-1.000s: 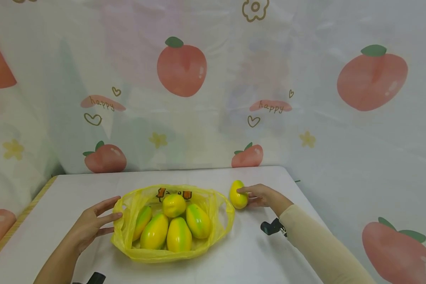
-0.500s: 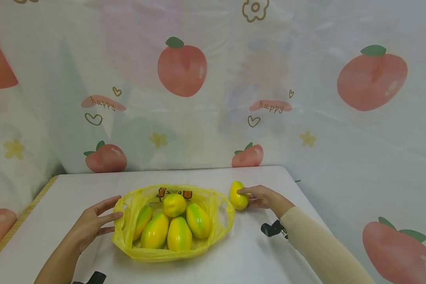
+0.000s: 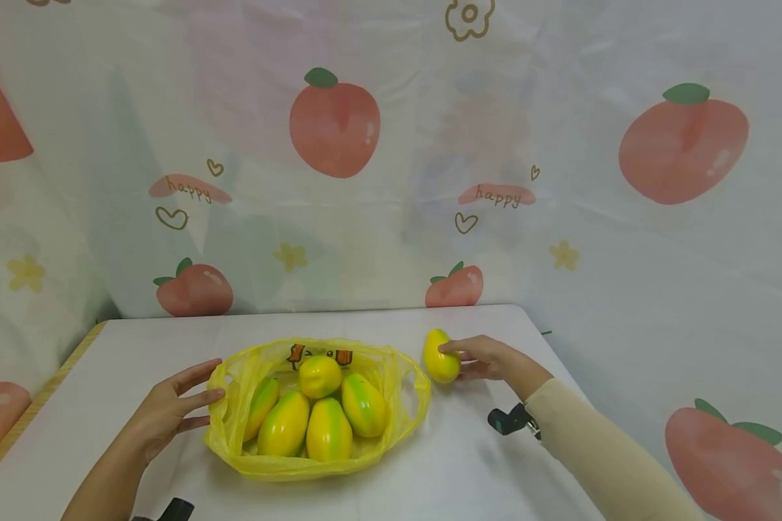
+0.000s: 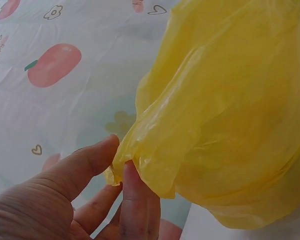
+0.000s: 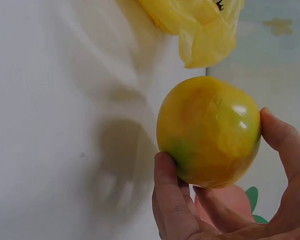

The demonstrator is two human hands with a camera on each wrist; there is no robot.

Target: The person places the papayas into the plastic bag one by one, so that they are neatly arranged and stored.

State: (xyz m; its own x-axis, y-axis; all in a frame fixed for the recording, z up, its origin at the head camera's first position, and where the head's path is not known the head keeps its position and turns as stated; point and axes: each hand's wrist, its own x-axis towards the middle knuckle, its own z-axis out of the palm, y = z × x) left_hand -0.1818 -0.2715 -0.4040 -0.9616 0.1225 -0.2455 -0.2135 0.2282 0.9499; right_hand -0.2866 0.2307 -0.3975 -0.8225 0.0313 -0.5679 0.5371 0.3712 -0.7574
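Note:
A thin yellow plastic bag (image 3: 319,469) stands with its mouth spread wide, holding several yellow-green mangoes (image 3: 329,430). My left hand (image 3: 163,416) is at the bag's left rim. In the left wrist view, thumb and fingers of the left hand (image 4: 97,192) pinch a gathered edge of the yellow bag (image 4: 225,135). Just right of the bag, my right hand (image 3: 489,358) holds another mango (image 3: 441,358) between thumb and fingers. The right wrist view shows this mango (image 5: 210,132) end-on, its shadow falling on the white surface beside it.
A white-covered table (image 3: 391,499) lies under everything, with a wooden edge (image 3: 59,383) at the left. Behind hangs a pale curtain (image 3: 391,239) printed with peaches and flowers. A black wrist device (image 3: 511,420) shows by the right sleeve (image 3: 599,441).
My right hand has shifted slightly to the right with the mango. The left hand and the bag have stayed in place.

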